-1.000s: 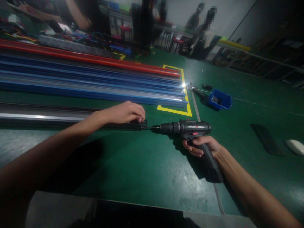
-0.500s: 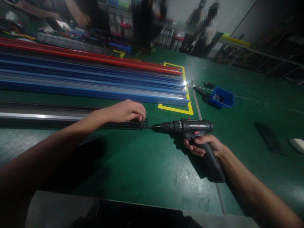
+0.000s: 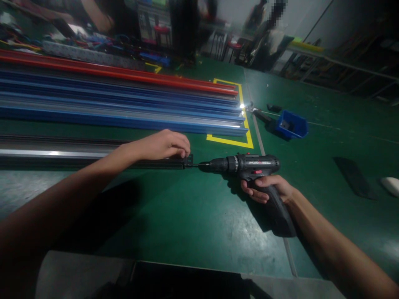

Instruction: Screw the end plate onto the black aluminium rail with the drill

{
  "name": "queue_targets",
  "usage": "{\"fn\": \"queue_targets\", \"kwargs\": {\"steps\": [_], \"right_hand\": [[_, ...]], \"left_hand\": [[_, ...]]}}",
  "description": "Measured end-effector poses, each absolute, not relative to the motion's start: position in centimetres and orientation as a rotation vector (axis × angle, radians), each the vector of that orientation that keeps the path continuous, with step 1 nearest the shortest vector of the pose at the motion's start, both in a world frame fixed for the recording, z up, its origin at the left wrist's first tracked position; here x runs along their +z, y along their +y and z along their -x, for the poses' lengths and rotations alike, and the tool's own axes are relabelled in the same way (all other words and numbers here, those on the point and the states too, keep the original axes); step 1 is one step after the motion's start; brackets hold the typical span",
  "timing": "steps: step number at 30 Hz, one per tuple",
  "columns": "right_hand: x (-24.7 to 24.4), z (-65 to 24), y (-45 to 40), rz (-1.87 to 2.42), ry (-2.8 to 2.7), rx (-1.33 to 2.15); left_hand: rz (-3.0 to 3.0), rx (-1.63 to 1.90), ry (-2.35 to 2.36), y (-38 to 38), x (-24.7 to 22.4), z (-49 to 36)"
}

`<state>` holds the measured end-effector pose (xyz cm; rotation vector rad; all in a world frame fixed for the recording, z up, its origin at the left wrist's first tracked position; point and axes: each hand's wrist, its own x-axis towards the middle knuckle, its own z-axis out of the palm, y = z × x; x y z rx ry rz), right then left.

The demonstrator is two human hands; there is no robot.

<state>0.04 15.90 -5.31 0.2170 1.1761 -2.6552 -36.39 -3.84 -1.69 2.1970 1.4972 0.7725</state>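
Note:
My right hand [image 3: 268, 187] is wrapped round the grip of a black cordless drill [image 3: 258, 162], which points left with its bit [image 3: 195, 165] at the end of a long dark metal profile [image 3: 156, 163]. On that end sits a small black end piece [image 3: 188, 161]. My left hand [image 3: 173, 144] rests over the profile's end with its fingers bent down and closed at the end piece. The fingertips partly hide what they pinch. Whether the bit is in a screw is too small to tell.
Several blue profiles [image 3: 140, 110] and a red profile [image 3: 124, 74] lie behind, ending inside a yellow tape outline [image 3: 230, 143]. To the right are a blue bin [image 3: 292, 124], pliers-like tool [image 3: 260, 115], a flat black piece [image 3: 354, 177] and a white object [image 3: 391, 185]. A person's arm [image 3: 98, 15] shows far left.
The view has shifted slightly. Both hands, the drill and the dark profile keep nearly the same places relative to one another.

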Motion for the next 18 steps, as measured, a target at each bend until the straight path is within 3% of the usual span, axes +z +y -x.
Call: {"fn": "queue_targets", "kwargs": {"steps": [18], "right_hand": [[-5.50,-0.07,15.95,-0.187,1.150,-2.668]], "left_hand": [[-2.218,0.776,1.486,-3.86,-1.79,36.61]]}}
